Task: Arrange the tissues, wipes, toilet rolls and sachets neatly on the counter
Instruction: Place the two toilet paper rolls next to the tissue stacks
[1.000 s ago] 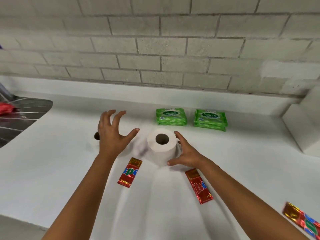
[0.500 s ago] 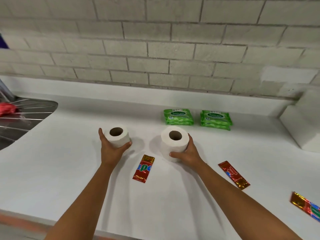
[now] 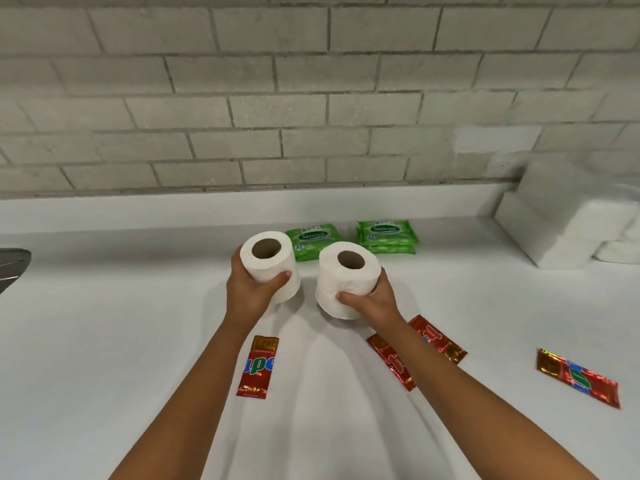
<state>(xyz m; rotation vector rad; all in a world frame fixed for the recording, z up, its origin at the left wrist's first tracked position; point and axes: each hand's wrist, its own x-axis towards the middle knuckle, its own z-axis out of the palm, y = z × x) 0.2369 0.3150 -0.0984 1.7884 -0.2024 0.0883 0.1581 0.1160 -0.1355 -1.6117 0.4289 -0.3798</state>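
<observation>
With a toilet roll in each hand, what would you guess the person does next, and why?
Probably set both rolls down upright, side by side, on the bare counter left of the wipes packs. The left hand grips one toilet roll, the right hand the other roll, both upright, close together, and wipes and tissues already sit in back.

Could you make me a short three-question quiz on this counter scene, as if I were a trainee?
1. True or false: each hand grips a toilet roll.
2. How many red sachets show? A two, B four, C six
3. The green wipes packs lie nearer the ____ than the rolls.

Key:
1. True: left hand grips the left roll, right hand the right roll.
2. B: sachets.
3. Wall: wipes packs.
</observation>
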